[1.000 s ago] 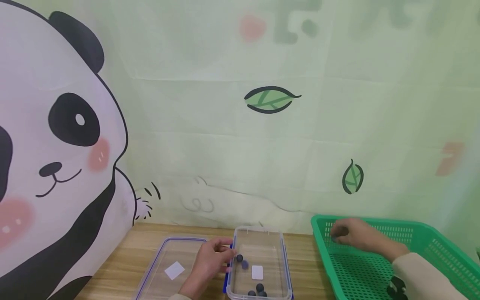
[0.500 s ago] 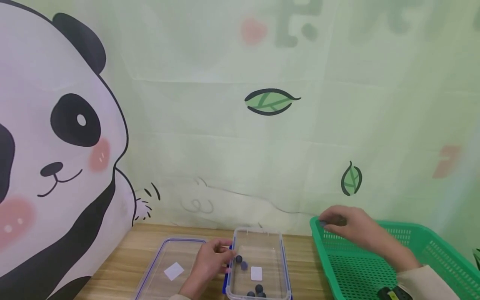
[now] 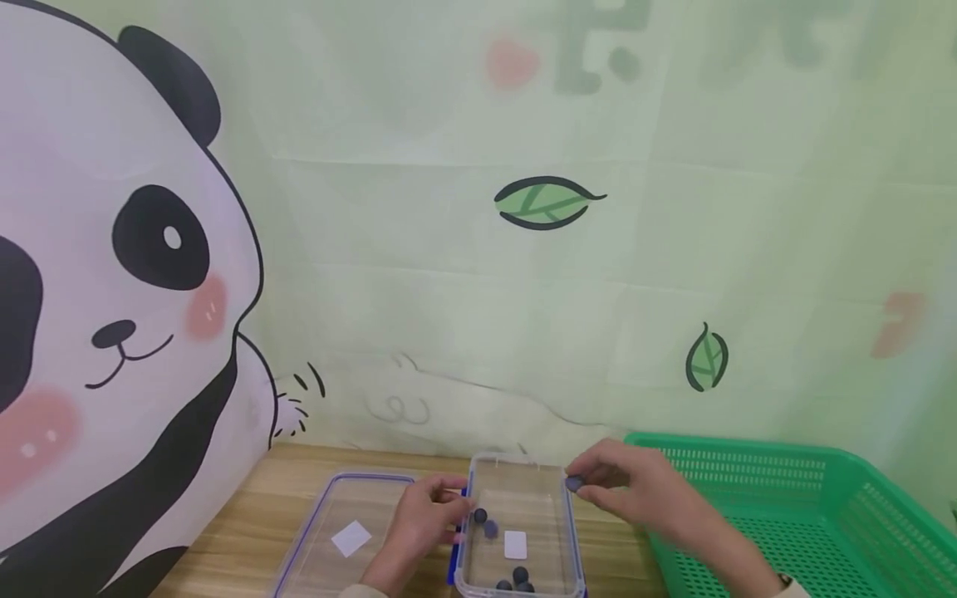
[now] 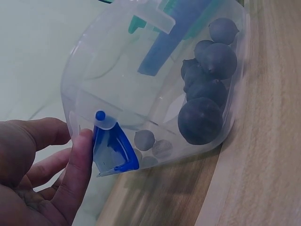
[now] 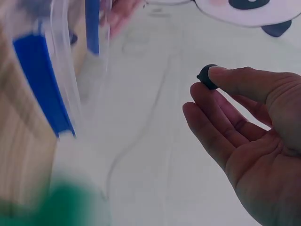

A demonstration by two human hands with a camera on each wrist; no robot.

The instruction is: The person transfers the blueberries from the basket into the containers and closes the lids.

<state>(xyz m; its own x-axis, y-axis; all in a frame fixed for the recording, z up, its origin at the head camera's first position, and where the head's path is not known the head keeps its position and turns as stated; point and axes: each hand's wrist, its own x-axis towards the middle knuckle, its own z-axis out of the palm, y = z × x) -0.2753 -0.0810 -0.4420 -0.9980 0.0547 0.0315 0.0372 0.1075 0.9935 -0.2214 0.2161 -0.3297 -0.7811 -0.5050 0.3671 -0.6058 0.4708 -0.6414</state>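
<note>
My right hand pinches a small dark blue ball between thumb and fingers, just off the right rim of a clear plastic box. In the right wrist view the held ball shows a small pointed nub. My left hand holds the box by its left side, fingers at the blue latch. Inside the box lie several similar dark blue balls, some apart near the left wall and some grouped near the front. A white square label shows in the box's middle.
A clear lid with a blue seal and a white square lies left of the box. To the right stands a green perforated basket. All rest on a wooden table before a panda-printed cloth.
My right hand has come up out of the green basket and moved left to the box's right rim, carrying a ball. The left hand has stayed on the box.
</note>
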